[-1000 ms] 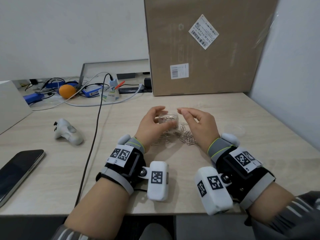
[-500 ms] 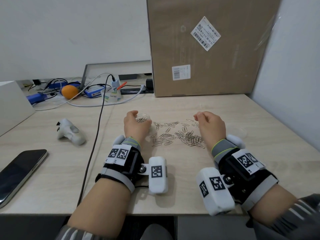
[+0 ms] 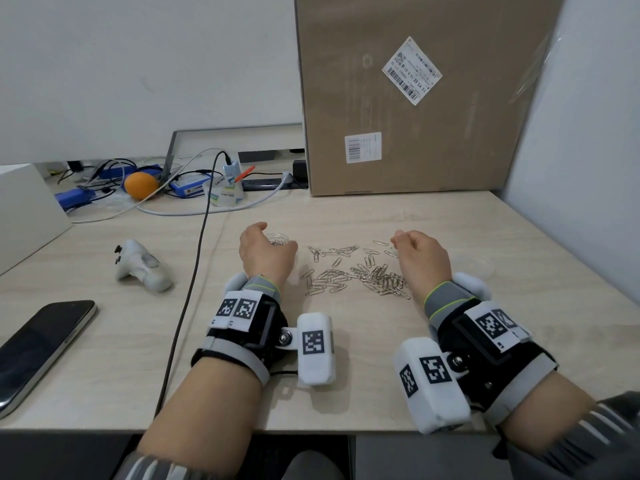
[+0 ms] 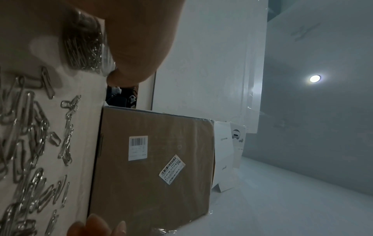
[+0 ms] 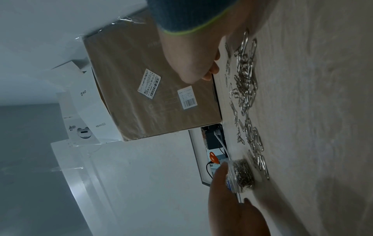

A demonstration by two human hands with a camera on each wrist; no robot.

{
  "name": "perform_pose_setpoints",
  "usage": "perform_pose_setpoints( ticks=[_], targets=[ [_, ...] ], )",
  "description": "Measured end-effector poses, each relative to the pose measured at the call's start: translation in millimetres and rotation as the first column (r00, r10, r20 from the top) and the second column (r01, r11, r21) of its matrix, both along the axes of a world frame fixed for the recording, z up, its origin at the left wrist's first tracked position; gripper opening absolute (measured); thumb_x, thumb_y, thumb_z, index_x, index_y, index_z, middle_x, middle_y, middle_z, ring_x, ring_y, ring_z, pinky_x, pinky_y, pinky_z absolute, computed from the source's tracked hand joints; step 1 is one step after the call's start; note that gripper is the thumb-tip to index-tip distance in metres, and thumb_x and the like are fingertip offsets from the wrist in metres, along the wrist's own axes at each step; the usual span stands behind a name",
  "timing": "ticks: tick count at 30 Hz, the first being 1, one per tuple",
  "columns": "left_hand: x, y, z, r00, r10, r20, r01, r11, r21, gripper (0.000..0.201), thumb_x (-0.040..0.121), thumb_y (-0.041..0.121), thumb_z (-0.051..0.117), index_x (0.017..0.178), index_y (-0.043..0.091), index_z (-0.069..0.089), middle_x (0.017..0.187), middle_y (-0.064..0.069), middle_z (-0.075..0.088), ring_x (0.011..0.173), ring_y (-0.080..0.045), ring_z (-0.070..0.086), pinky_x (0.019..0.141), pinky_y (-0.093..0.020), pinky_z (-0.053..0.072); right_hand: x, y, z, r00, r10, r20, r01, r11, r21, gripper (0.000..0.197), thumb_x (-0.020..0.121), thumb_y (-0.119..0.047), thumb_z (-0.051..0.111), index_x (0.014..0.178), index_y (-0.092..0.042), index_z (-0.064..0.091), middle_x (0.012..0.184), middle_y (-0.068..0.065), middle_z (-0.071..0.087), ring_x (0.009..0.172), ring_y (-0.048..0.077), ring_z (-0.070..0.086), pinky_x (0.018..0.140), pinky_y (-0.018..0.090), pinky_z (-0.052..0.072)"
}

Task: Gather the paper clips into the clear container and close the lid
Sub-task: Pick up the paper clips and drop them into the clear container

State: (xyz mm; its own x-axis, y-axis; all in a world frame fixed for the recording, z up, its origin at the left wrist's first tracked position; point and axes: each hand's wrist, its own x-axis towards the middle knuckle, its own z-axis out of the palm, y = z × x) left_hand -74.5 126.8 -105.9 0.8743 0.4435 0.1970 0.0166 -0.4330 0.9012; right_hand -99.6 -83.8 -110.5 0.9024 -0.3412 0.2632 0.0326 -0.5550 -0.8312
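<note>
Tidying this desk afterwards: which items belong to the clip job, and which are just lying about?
Job: clear container held by left hand; loose paper clips; clear lid; right hand.
Lying about: phone; white controller; orange; cardboard box.

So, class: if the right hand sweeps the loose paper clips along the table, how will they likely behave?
The paper clips are thin bent wire lying flat, so they probably slide rather than roll. Many overlap in the heap, so some may snag and drag together. Being small and scattered, stragglers likely slip past the right hand.
</note>
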Motion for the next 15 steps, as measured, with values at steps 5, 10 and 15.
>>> perform_pose_setpoints(
  ticks=[5, 10, 15],
  targets=[
    [-12, -13, 15, 0.938, -0.096, 0.332, 0.113, 0.993, -0.033, 0.041, 0.085, 0.01, 0.06, 0.125, 0.016, 0.055, 0.127, 0.005, 0.054, 0.121, -0.013, 0.048, 0.107, -0.029, 0.036, -2, 0, 0, 1.0, -0.003, -0.013, 0.003, 0.999, 0.033, 0.046, 0.096, -0.036, 0.036, 0.093, 0.002, 0.061, 0.097, 0.018, 0.068, 0.097, 0.037, 0.058, 0.085, 0.042, 0.045],
    [-22, -31, 11, 0.858, -0.514, 0.013, 0.513, 0.857, 0.049, 0.046, 0.096, 0.036, 0.051, 0.139, 0.022, 0.043, 0.144, 0.005, 0.045, 0.132, -0.013, 0.042, 0.113, -0.035, 0.031, -8, 3, 4, 0.998, 0.028, -0.06, -0.027, 0.999, 0.024, 0.049, 0.099, -0.037, 0.03, 0.1, 0.002, 0.06, 0.104, 0.019, 0.065, 0.1, 0.035, 0.054, 0.087, 0.04, 0.041],
    [-22, -37, 10, 0.735, -0.61, -0.296, 0.63, 0.776, -0.033, 0.061, 0.1, 0.05, 0.027, 0.152, 0.02, 0.018, 0.159, 0.004, 0.019, 0.145, -0.015, 0.018, 0.118, -0.033, 0.012, -12, 10, 7, 0.969, 0.166, -0.185, -0.164, 0.986, 0.024, 0.05, 0.099, -0.041, 0.025, 0.116, -0.006, 0.055, 0.124, 0.015, 0.057, 0.118, 0.031, 0.047, 0.096, 0.036, 0.033]
  ],
)
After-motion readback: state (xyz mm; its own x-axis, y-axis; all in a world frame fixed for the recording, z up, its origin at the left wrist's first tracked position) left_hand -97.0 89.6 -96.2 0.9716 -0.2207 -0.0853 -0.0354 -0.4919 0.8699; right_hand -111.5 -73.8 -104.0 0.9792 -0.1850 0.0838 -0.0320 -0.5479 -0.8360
